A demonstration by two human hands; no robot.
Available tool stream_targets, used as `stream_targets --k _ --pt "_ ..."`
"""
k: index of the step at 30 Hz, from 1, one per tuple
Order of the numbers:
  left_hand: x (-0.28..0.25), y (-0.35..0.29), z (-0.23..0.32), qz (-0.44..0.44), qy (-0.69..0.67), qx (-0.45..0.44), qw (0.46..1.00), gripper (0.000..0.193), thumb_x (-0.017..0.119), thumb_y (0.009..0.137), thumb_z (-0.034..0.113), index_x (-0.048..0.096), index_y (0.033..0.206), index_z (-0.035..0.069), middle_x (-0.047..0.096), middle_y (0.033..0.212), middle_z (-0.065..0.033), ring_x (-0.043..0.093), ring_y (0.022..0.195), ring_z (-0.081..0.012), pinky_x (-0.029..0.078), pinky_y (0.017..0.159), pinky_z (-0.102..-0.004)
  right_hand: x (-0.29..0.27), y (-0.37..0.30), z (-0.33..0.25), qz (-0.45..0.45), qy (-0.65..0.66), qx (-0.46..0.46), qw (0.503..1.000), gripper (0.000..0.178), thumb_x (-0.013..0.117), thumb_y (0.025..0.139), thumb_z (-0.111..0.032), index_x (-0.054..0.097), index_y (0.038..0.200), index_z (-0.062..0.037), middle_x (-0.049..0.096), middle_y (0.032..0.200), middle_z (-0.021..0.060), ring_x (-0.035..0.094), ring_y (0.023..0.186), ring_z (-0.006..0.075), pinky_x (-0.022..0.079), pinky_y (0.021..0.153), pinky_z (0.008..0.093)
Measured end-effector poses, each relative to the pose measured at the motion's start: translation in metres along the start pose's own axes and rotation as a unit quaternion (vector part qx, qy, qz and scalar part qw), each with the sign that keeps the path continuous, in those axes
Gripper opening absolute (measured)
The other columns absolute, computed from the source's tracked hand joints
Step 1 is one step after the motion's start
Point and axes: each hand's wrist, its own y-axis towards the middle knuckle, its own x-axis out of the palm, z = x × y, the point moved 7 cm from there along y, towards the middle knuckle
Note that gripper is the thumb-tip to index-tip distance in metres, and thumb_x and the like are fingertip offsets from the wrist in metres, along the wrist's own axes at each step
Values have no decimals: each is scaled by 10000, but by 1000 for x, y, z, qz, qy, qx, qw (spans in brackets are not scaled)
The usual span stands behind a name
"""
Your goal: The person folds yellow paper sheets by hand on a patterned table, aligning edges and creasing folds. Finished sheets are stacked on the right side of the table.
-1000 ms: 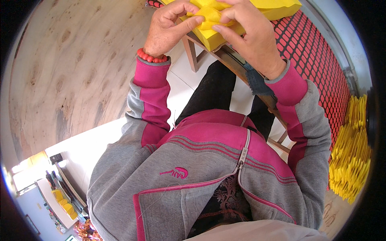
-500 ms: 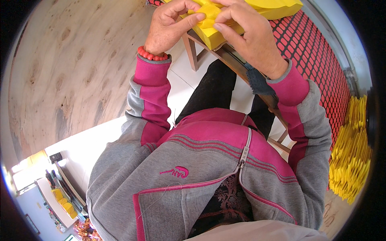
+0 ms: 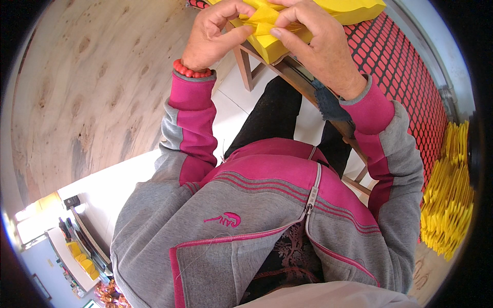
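Near the top edge, both hands are at a folded piece of yellow paper (image 3: 264,21) with creased, raised flaps. It rests on a stack of larger yellow sheets (image 3: 354,9). My left hand (image 3: 211,37), with a red bead bracelet (image 3: 190,70) at the wrist, has its thumb and fingers at the paper's left side. From the other side, my right hand (image 3: 322,46) pinches a fold between thumb and index finger. The picture's upper edge cuts off some of the fingertips.
The stack lies on a narrow wooden bench (image 3: 303,84) with a dark cloth (image 3: 324,100) hanging at its side. A red-and-black patterned surface (image 3: 390,56) spreads to the right, with many folded yellow papers (image 3: 446,205) bunched beyond it. A wide wooden board (image 3: 92,92) fills the left.
My left thumb and fingers have shifted slightly left and spread apart at the yellow paper. More of its folds show between the hands. My right hand has hardly moved.
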Motion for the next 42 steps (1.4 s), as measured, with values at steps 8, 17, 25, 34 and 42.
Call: stream_targets --k 8,17,25,34,42 --pt "4 -1 3 3 78 -6 997 81 680 913 -18 650 970 30 639 924 -2 575 854 -114 453 795 -265 -1 0 1 33 39 7 999 152 731 861 -60 624 955 -7 680 1168 235 691 1011 327 535 865 361" --pt "10 -5 -13 142 -99 -94 980 33 634 999 36 639 1029 48 673 987 21 603 871 -57 485 780 -217 -32 -11 -59 46 -40 -65 996 206 766 842 -97 672 1015 -37 707 1053 100 701 877 234 551 742 307" --pt "8 -5 -10 222 -63 -59 971 148 614 978 -26 535 1045 79 606 941 20 553 817 -46 445 738 -194 19 -166 -21 -147 -49 127 980 233 704 872 -196 609 1046 -74 640 1084 115 664 969 332 564 801 413" --pt "5 -8 -13 183 -11 -59 981 74 565 1011 22 610 1030 77 597 935 44 488 780 -33 406 705 -202 -10 -281 53 -168 -271 255 913 227 704 868 -66 643 1084 -34 668 1201 140 655 1084 366 543 875 437" --pt "2 -4 -7 89 31 -83 992 163 581 976 -13 731 1037 0 688 1031 -10 613 981 -105 465 870 -235 -11 -277 69 -163 -298 279 898 171 704 865 -95 580 959 -23 612 948 167 631 936 373 498 783 445"
